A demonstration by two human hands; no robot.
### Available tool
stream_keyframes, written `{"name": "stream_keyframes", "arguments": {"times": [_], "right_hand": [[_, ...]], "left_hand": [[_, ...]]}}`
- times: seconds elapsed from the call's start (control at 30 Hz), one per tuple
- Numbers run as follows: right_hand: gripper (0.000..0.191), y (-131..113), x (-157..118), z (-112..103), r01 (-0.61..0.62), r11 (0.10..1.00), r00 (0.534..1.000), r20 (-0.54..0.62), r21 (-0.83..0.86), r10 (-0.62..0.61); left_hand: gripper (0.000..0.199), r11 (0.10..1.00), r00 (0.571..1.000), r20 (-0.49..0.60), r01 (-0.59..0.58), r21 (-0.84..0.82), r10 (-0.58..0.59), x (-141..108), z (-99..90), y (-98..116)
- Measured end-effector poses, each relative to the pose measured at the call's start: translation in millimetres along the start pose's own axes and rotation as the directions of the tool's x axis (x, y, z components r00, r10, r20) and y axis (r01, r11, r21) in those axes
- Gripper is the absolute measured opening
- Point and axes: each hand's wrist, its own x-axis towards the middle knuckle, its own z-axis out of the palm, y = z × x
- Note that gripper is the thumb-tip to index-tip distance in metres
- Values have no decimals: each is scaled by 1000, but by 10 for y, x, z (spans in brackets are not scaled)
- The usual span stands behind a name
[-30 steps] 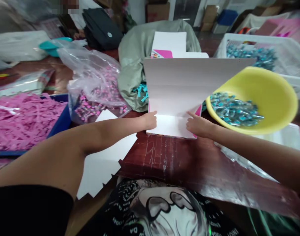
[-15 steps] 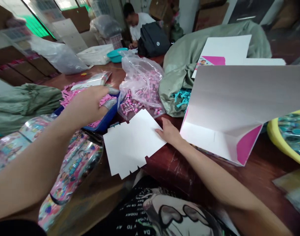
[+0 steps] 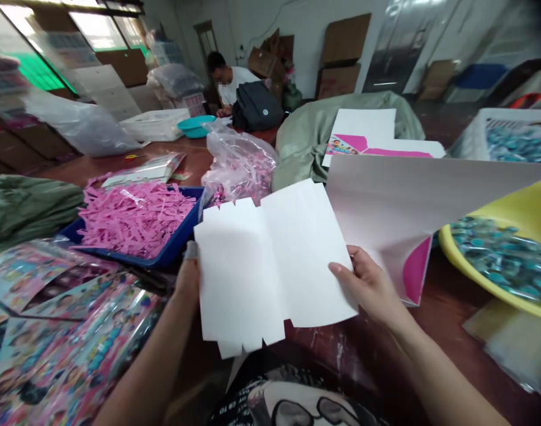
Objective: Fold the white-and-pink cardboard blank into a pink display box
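Observation:
A white card (image 3: pixel 270 266) with notched edges and a fold down its middle is raised in front of my body. My right hand (image 3: pixel 363 278) pinches its right edge, thumb on top. At the card's left edge is my left hand (image 3: pixel 190 275), its fingers mostly hidden behind the card, with something greyish on a fingertip. Left of the card, a blue tray (image 3: pixel 175 245) holds pink paper strips (image 3: pixel 137 216). A large open box (image 3: pixel 386 195) with a grey-white inside and a magenta flap stands right of the card.
Printed packets (image 3: pixel 84 337) lie at lower left. Behind the card is a clear bag of pink pieces (image 3: pixel 244 165). A yellow basin (image 3: pixel 457 260) of teal pieces stands at right, a green sack (image 3: pixel 301 130) behind the box. A person (image 3: pixel 230 83) sits across the table.
My left hand has come back from the pink strips to the card's left edge. The card is lifted and now gripped at its right edge by my right hand. The view has tilted up.

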Motion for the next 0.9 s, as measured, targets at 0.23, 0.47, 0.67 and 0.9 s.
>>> {"name": "stream_keyframes", "arguments": {"times": [0.23,0.47,0.67,0.9], "right_hand": [[46,191,-927,119,169,824,978,-15,-540,-210],[77,66,-759,-218,206,898,848,-387,-388,-361],[45,240,-402,-432,79,984,954,-297,157,-29],[45,273,-474,-499,20,990,946,-324,141,27]], "left_hand": [[54,940,859,385,285,187,-337,-250,1263,-748],[45,930,816,447,304,207,-366,-293,1335,-929],[80,942,768,547,274,192,-334,-72,1455,-1210],[43,972,812,583,-126,199,-14,244,1878,-1203]]}}
